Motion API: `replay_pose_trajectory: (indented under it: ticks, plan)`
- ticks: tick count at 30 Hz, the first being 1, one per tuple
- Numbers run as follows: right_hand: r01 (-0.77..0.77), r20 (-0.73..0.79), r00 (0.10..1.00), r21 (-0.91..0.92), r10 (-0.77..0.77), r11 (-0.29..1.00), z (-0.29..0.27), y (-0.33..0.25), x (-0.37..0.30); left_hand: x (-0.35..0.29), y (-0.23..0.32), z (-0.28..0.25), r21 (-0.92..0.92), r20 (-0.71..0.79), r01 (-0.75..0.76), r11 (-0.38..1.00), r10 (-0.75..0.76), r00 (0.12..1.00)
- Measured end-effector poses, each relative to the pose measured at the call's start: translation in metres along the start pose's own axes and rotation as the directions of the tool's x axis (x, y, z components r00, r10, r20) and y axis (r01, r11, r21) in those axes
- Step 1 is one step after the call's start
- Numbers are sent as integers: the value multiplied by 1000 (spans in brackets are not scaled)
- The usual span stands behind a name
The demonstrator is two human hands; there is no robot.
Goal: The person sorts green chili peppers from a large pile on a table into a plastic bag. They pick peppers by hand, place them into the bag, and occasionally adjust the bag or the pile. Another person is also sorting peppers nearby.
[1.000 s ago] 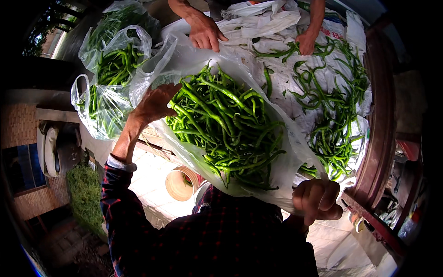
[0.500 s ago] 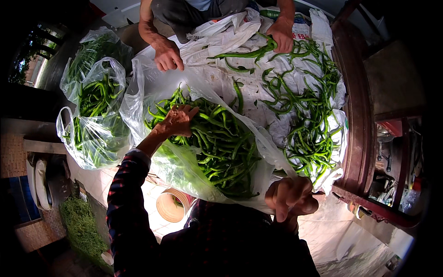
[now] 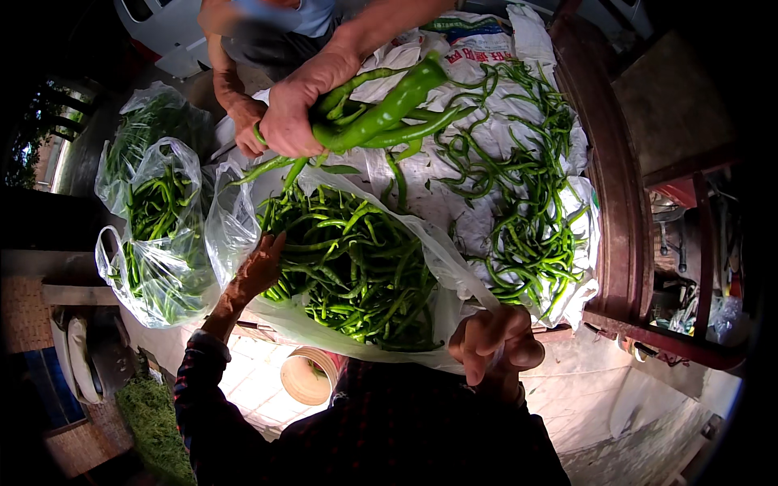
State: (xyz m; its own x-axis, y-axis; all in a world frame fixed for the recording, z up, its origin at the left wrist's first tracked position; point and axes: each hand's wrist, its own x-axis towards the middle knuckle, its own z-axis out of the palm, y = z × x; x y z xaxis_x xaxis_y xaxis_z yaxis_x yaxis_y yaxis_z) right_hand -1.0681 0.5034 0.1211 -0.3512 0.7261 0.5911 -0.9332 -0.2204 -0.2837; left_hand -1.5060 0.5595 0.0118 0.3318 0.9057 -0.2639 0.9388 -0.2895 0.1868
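A clear plastic bag (image 3: pixel 454 279) lies wide open in front of me, heaped with long green peppers (image 3: pixel 356 267). At the heap's left edge is my left hand (image 3: pixel 258 266), fingers stretched out against the peppers and the bag's side, holding nothing that shows. My right hand (image 3: pixel 496 340) is closed on the bag's near right rim, which is pulled taut. Across from me, a co-worker's hand (image 3: pixel 296 109) holds a bunch of green peppers (image 3: pixel 389 109) above the far side of the bag. The co-worker's other hand (image 3: pixel 247 121) is just beside it, partly hidden.
Loose peppers (image 3: pixel 535 235) lie over white woven sacks (image 3: pixel 425 182) to the right. Filled plastic bags (image 3: pixel 158 259) stand at the left. A bucket (image 3: pixel 306 377) is on the floor below the bag. A dark red wooden frame (image 3: pixel 612 178) borders the right side.
My left hand has drawn back from the middle of the heap to its left edge. The co-worker has brought a bunch of peppers from the sacks over to the bag. My right hand keeps its hold.
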Motion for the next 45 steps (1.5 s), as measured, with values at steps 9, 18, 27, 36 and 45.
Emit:
replay_pose_trajectory:
  ticks: [9, 18, 27, 36, 45]
  plan:
    - [11, -35, 999, 57, -9, 998, 7, 8, -2, -83, 37, -46, 262, 507, 24, 965, -158, 847]
    - [-67, -130, 989, -11, 65, 998, 24, 16, -3, -84, 29, -119, -149, 128, 375, 915, -358, 925]
    - [-38, -202, 979, -40, 29, 998, 29, 19, -4, -77, 59, -135, -79, 154, 179, 981, -166, 974]
    - [-161, -235, 960, -28, 151, 986, 30, 21, 6, -72, 229, -128, -450, 0, -404, 797, 452, 892]
    - [-460, -196, 886, -259, 420, 849, 24, -19, 4, -69, 327, -82, -703, 82, -52, 709, 154, 985]
